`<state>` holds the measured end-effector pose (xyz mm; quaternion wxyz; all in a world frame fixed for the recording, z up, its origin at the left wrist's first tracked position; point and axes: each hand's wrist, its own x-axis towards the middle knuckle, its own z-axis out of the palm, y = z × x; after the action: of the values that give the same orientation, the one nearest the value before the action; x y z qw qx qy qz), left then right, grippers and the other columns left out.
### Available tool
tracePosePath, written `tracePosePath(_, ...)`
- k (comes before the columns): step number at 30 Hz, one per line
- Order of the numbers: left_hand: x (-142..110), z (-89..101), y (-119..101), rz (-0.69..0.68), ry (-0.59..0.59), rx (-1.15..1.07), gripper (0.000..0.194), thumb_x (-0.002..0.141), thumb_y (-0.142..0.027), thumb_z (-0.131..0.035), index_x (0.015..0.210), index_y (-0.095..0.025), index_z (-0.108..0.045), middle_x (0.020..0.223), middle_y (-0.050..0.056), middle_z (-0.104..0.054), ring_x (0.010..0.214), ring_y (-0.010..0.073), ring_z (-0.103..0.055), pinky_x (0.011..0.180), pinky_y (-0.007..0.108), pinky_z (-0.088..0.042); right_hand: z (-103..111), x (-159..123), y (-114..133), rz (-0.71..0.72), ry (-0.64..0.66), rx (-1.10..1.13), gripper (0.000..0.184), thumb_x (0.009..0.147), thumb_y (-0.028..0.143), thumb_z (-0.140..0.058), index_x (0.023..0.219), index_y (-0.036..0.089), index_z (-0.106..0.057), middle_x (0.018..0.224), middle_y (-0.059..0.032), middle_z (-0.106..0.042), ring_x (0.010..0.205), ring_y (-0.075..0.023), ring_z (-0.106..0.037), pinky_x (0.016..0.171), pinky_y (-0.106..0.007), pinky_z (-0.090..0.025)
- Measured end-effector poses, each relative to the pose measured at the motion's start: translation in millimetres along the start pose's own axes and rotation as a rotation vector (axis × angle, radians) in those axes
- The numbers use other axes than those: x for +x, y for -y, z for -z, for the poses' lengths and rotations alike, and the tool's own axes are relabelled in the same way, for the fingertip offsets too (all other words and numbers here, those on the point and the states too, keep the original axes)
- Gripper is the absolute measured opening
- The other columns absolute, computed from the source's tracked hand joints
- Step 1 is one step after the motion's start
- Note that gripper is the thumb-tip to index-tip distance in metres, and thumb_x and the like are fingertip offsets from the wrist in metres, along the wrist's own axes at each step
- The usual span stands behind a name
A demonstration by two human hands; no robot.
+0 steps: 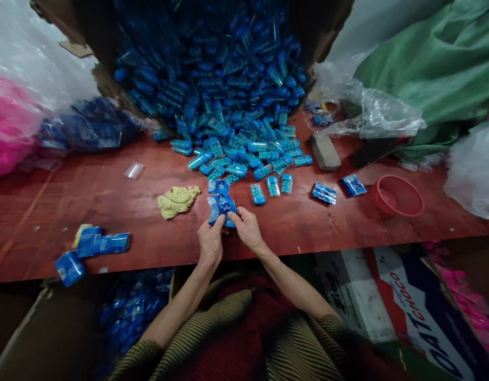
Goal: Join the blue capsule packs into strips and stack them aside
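Both my hands meet at the near edge of a red-brown table (109, 211). My left hand (211, 241) and my right hand (248, 227) are closed on a small bundle of blue packets (221, 205) held between them. Just beyond lies a heap of blue plastic cases (236, 121) spilling out of a tipped cardboard box (105, 79). Three single blue cases (273, 186) lie in a row to the right of my hands. A crumpled yellow cloth (176, 200) rests to the left of the bundle.
Packed blue bundles (94, 247) lie at the near left, two more (337, 189) to the right. A small red basket (397, 196), a brown block (324, 152), clear plastic bags and green fabric (434, 69) are at the right. Pink goods (8, 127) sit far left; boxes stand below the table.
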<state>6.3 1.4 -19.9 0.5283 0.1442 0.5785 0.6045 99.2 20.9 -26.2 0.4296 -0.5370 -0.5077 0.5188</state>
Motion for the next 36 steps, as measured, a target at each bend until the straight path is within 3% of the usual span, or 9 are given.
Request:
tracePosePath(3, 0.4, -7.5, 0.7, 0.083, 0.018, -0.086, 0.024, 0.051, -0.027, -0.077, 0.065, -0.013, -0.064, 0.058, -0.002, -0.062, 0.046, 0.0069, -0.050, 0.044, 0.019, -0.038, -0.7, -0.1, -0.1, -0.008, -0.033, -0.035, 0.029, 0.082, 0.040, -0.049, 0.062, 0.020, -0.042, 0.057, 0.0057, -0.045, 0.054, -0.0092, -0.040, 0.052, -0.021, -0.033)
tracePosePath(9, 0.4, -17.4, 2.7, 0.122, 0.047, -0.155, 0.022, 0.051, -0.023, -0.075, 0.066, -0.013, -0.063, 0.057, -0.003, -0.061, 0.046, 0.0072, -0.051, 0.043, 0.019, -0.037, -1.3, -0.6, -2.0, 0.032, -0.115, -0.104, 0.030, 0.084, 0.040, -0.044, 0.062, 0.022, -0.035, 0.055, 0.0069, -0.040, 0.051, -0.0092, -0.039, 0.049, -0.021, -0.030)
tracePosePath(18, -1.7, -7.7, -7.6, 0.110, 0.143, -0.063, 0.025, 0.053, -0.024, -0.077, 0.072, -0.012, -0.065, 0.062, -0.001, -0.064, 0.051, 0.0087, -0.055, 0.046, 0.020, -0.042, 9.4, -0.4, 1.3, -0.005, -0.001, 0.110, 0.027, 0.078, 0.040, -0.053, 0.064, 0.019, -0.043, 0.059, 0.0065, -0.041, 0.055, -0.0078, -0.037, 0.053, -0.020, -0.035)
tracePosePath(26, -2.6, -11.9, -6.5, 0.194, 0.155, -0.141, 0.030, 0.053, -0.030, -0.080, 0.069, -0.011, -0.063, 0.059, -0.001, -0.062, 0.047, 0.0072, -0.052, 0.042, 0.018, -0.039, 2.9, -3.3, -6.7, -0.019, -0.084, 0.053, 0.034, 0.082, 0.045, -0.048, 0.060, 0.021, -0.037, 0.055, 0.0069, -0.039, 0.052, -0.0083, -0.037, 0.051, -0.021, -0.033)
tracePosePath(31, -0.8, -3.8, -10.9, 0.281, 0.244, -0.087, 0.033, 0.056, -0.032, -0.080, 0.076, -0.011, -0.063, 0.059, 0.001, -0.063, 0.046, 0.0089, -0.055, 0.042, 0.019, -0.041, 7.8, -1.2, -2.1, 0.005, -0.105, 0.062, 0.036, 0.082, 0.045, -0.048, 0.059, 0.021, -0.037, 0.056, 0.0063, -0.036, 0.052, -0.0081, -0.034, 0.050, -0.021, -0.031)
tracePosePath(36, 0.1, 2.9, -11.3, 0.374, 0.215, -0.121, 0.029, 0.063, -0.033, -0.077, 0.079, -0.014, -0.062, 0.058, 0.000, -0.062, 0.043, 0.0084, -0.054, 0.040, 0.018, -0.039, 15.9, -0.1, 6.8, 0.095, -0.029, -0.033, 0.045, 0.086, 0.051, -0.042, 0.055, 0.019, -0.043, 0.054, 0.0042, -0.038, 0.053, -0.0094, -0.038, 0.052, -0.023, -0.031)
